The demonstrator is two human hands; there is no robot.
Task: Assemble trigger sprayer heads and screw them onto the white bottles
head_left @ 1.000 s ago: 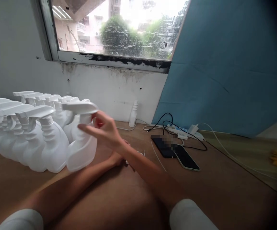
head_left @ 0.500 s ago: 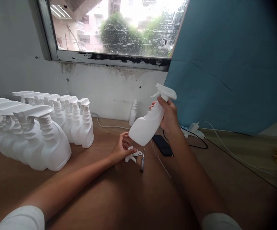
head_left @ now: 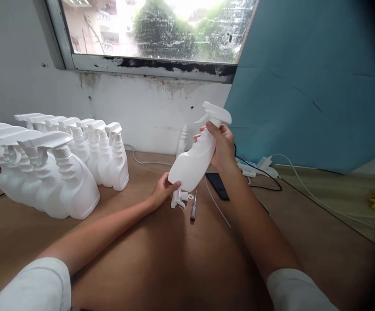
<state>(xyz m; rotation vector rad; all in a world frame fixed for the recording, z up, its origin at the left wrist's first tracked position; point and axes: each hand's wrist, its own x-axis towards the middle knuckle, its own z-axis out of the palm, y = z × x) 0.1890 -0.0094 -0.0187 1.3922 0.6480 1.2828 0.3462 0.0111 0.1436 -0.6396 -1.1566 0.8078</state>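
Observation:
A white spray bottle [head_left: 192, 166] is held tilted above the table, its trigger head up and to the right. My right hand [head_left: 223, 144] is wrapped round its neck just below the trigger head. My left hand [head_left: 163, 190] grips the bottle's base, thumb on the near side and the other fingers partly hidden behind it. Below the base lie a loose white trigger part [head_left: 178, 199], a small white ring [head_left: 190, 197] and a screwdriver [head_left: 193, 208] with a clear handle. A thin white tube [head_left: 218, 208] rests to their right.
Two rows of white spray bottles [head_left: 77, 185] stand at the left. Another white bottle [head_left: 182, 140] is by the wall, behind the held one. A dark phone [head_left: 218, 186] lies near my right wrist. A power strip [head_left: 247, 168] with cables sits farther right on the brown table [head_left: 161, 263].
My left hand has closed on the bottle's base, where before it was beside it with fingers apart. The view has tilted down slightly. My right hand keeps its hold on the neck.

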